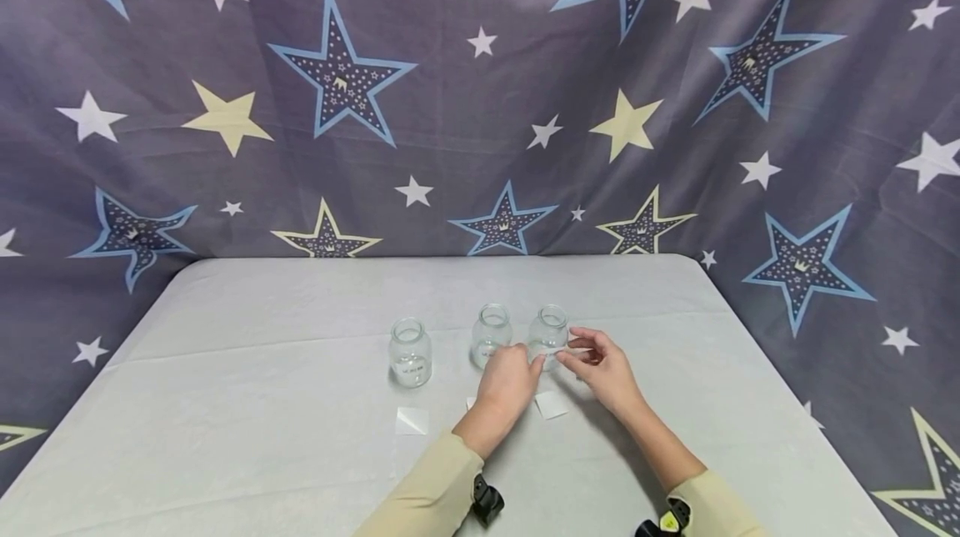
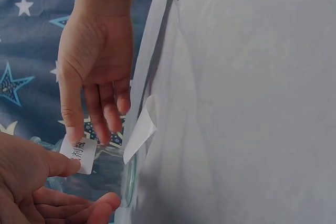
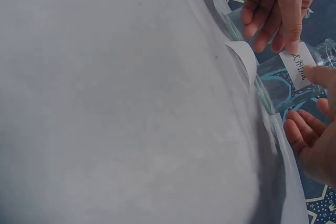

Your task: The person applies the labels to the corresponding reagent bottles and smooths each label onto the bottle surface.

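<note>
A clear glass jar [image 1: 550, 337] stands upright on the cloth, farthest right of three. On its side is a white label [image 2: 79, 156] with dark printed characters. My left hand [image 1: 510, 378] comes from the front left, its thumb [image 2: 68, 165] pressing the label against the glass. From the right, the thumb of my right hand [image 1: 606, 368] presses the same label, near its other side. Fingers of both hands stay loosely bent beside the jar, as the right wrist view shows. A curled white paper [image 3: 244, 62] lies in front of the jar.
Two more clear jars stand to the left, the middle jar [image 1: 492, 328] close by and the left jar [image 1: 409, 345] farther off. A white paper square [image 1: 412, 421] lies before the left one. Behind the covered table [image 1: 247, 404] hangs a starry curtain [image 1: 450, 120].
</note>
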Available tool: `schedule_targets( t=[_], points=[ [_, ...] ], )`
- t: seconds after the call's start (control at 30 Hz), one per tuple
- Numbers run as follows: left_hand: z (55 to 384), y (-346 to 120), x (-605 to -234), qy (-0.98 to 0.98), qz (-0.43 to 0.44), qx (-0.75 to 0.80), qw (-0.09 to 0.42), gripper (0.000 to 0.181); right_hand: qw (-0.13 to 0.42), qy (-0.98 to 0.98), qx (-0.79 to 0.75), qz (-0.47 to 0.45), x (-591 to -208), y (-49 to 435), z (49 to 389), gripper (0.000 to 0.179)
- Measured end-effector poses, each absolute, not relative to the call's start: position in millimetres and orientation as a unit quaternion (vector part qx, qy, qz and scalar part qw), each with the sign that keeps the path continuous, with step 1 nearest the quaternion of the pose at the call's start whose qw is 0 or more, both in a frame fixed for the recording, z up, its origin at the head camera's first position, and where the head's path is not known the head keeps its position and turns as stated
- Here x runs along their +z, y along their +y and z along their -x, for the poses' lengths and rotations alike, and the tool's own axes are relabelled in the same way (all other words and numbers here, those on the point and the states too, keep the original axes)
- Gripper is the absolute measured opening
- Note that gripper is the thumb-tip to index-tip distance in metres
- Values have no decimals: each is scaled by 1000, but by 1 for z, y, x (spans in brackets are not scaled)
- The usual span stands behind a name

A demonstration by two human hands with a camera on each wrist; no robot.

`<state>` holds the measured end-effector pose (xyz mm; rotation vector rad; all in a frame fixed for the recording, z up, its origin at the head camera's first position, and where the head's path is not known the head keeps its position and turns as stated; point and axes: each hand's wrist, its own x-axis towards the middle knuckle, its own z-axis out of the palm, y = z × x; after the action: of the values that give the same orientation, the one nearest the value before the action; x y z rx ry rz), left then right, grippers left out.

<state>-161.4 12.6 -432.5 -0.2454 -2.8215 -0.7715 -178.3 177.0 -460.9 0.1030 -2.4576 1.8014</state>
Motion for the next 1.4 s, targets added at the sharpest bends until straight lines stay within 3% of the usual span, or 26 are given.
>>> schedule_targets(
  t=[0.27, 0.57, 0.9, 1.2, 1.4],
  points=[
    [165, 13, -434, -953, 72, -289, 58, 50, 26, -811, 581, -68, -464, 171, 186, 64],
    [167, 11, -440, -941, 89, -319, 74, 36, 39, -805, 585, -88, -471, 175, 191, 57],
    [167, 11, -440, -939, 85, -325, 67, 36, -38, -764, 641, -68, -477, 194, 197, 52],
    [168, 11, -442, -943, 87, -316, 63, 35, -53, -759, 644, -81, -478, 193, 197, 60],
    [169, 12, -442, -943, 83, -315, 63, 31, -48, -776, 624, -78, -481, 193, 198, 54]
  ],
)
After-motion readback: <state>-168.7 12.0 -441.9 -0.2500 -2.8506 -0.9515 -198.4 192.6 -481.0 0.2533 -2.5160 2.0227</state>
